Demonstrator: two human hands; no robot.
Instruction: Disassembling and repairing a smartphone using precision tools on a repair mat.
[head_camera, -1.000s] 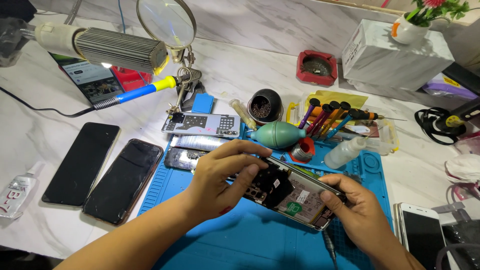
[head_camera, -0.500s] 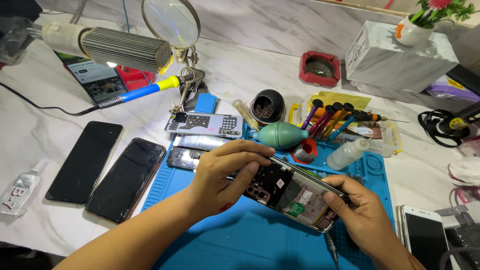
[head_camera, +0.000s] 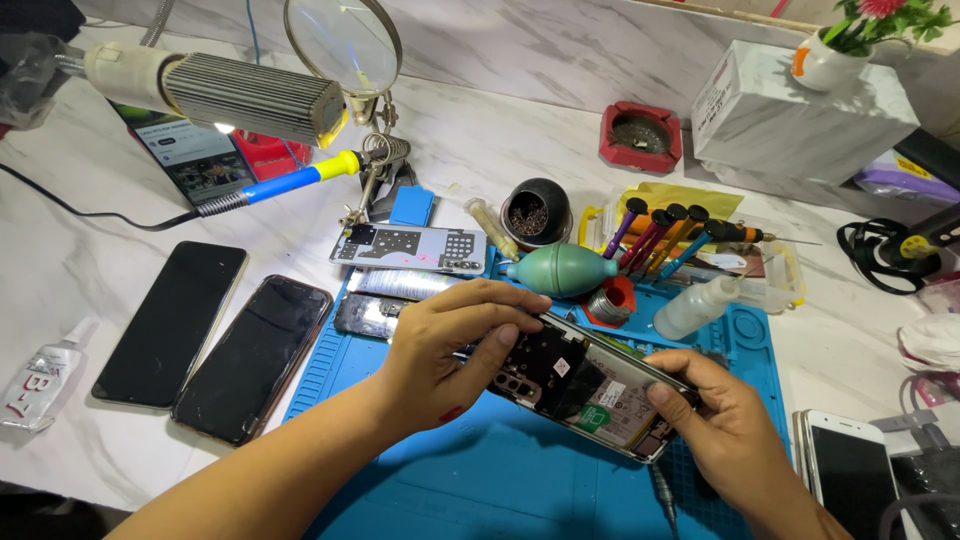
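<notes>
1. I see the opened phone (head_camera: 585, 385) held tilted above the blue work mat (head_camera: 470, 490), spanning between both hands.
2. My left hand (head_camera: 445, 355) grips its upper end, fingers curled over the top edge, thumb underneath.
3. My right hand (head_camera: 725, 425) pinches the lower end, thumb on the exposed inside.
4. A green air blower (head_camera: 562, 270) lies just behind the phone.

Bare blue mat (head_camera: 480, 490) near my wrists gives room; far side blocked by green blower (head_camera: 562, 270), screwdrivers (head_camera: 660, 235), bottle (head_camera: 700, 308)
</notes>
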